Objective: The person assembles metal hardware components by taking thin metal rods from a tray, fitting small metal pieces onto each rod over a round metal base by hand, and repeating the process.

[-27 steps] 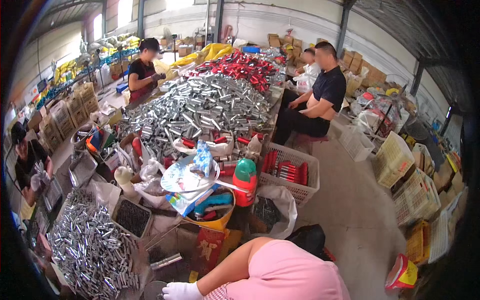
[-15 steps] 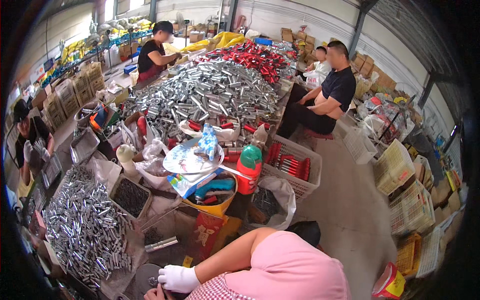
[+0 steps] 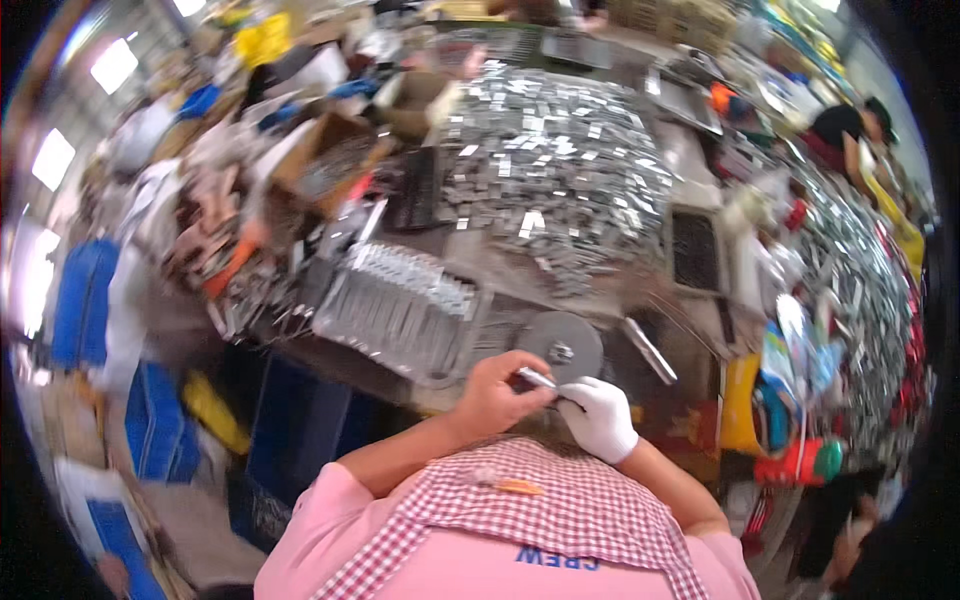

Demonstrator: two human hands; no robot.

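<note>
My bare left hand [image 3: 500,392] pinches a small shiny metal cylinder [image 3: 537,378] between thumb and fingers. My right hand [image 3: 602,415], in a white glove, is closed at the other end of that cylinder, and the two hands almost meet. Just beyond them lies a round grey disc [image 3: 585,342] with a small metal fitting [image 3: 560,352] at its middle. To the right of the disc rests a longer metal tube [image 3: 650,352]. Left of my hands sits a clear tray [image 3: 462,350] with rows of slim metal parts. Motion blurs much of the picture.
A large heap of small metal cylinders [image 3: 560,150] spreads across the table beyond the disc. A bin of dark small parts [image 3: 695,250] stands right of it. A cardboard box [image 3: 325,160] is at left. At right are a green-capped red bottle [image 3: 800,463] and a co-worker [image 3: 845,130].
The view has swung left and down, so the heap now lies straight ahead. My left hand, mostly cut off before, now shows fully with the metal cylinder.
</note>
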